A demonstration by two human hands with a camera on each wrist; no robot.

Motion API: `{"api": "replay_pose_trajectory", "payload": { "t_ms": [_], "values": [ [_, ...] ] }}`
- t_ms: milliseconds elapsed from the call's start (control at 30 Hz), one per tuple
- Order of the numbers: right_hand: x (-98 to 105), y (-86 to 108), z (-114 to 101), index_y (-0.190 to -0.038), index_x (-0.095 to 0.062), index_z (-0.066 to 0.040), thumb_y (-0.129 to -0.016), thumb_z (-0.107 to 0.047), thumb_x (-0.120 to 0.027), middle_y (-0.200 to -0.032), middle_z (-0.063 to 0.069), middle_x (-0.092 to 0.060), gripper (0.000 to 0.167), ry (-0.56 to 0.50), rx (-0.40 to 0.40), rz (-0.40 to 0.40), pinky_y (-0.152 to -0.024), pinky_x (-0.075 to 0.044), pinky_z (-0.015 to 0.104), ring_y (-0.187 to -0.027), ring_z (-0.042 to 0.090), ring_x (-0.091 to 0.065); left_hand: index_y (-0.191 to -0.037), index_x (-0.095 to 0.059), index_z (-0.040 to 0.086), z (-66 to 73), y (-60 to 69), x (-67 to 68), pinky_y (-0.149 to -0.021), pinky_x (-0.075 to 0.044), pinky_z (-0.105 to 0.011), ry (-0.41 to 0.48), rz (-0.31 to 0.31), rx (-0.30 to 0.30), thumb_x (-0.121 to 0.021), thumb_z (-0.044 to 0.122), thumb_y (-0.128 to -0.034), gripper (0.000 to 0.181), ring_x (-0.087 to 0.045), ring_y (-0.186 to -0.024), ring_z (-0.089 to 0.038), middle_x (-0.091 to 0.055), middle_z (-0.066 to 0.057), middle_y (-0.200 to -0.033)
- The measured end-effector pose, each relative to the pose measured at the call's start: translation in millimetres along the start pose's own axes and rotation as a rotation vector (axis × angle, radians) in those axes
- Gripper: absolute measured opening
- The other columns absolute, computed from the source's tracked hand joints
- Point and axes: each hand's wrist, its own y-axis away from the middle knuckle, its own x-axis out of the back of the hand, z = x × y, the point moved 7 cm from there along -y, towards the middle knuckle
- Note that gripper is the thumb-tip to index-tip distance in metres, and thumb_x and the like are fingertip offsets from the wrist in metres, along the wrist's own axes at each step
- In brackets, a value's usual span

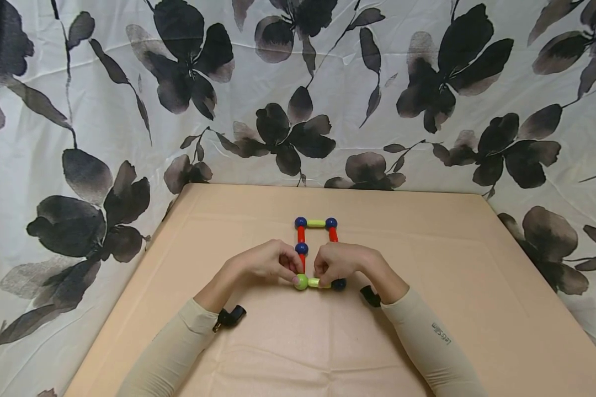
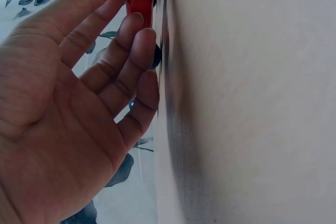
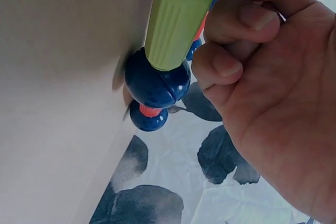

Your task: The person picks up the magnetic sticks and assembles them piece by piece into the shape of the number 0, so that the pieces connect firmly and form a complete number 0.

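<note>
A frame of sticks and balls lies on the table. My left hand (image 1: 273,262) pinches the green ball (image 1: 302,282) at the near left corner; the left wrist view shows a red stick (image 2: 140,11) just behind that ball. With curled fingers, my right hand (image 1: 345,261) grips the near yellow-green stick (image 1: 313,282), its fingertips hiding part of it. Beside them is the near right blue ball (image 1: 338,284). Another yellow-green stick (image 3: 176,22), joined to a blue ball (image 3: 155,80), shows in the right wrist view; from above, the hand covers them.
At the far side, a yellow-green stick (image 1: 316,223) joins two blue balls, left (image 1: 301,223) and right (image 1: 331,223). A blue ball (image 1: 302,248) sits midway on the left side. The tan table (image 1: 427,242) meets a floral cloth (image 1: 357,121) behind.
</note>
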Motion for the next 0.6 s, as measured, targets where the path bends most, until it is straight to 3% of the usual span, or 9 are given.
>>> {"api": "replay_pose_trajectory", "payload": {
  "t_ms": [400,600],
  "values": [
    [1.9,0.4,1.1,-0.075,-0.076,-0.021,-0.091,-0.025,-0.082,-0.063,-0.010,-0.059,0.017,0.004,-0.005,0.010,-0.059,-0.038,0.026,-0.061,0.008,-0.051,-0.100,-0.079,0.015,0.5,0.0,0.4,-0.076,-0.056,-0.024,0.002,0.005,0.010,-0.087,0.017,-0.0858,0.016,-0.068,-0.081,-0.016,-0.076,0.001,-0.091],
    [2.1,-0.7,1.1,-0.074,-0.077,-0.017,-0.092,-0.027,-0.081,-0.061,-0.010,-0.058,0.020,-0.008,0.001,0.009,-0.058,-0.036,0.027,-0.059,0.008,-0.050,-0.100,-0.079,0.015,1.1,0.3,-0.5,-0.076,-0.056,-0.024,0.005,0.004,0.012,-0.087,0.015,-0.0861,0.016,-0.069,-0.082,-0.015,-0.076,0.002,-0.091]
  ]
}}
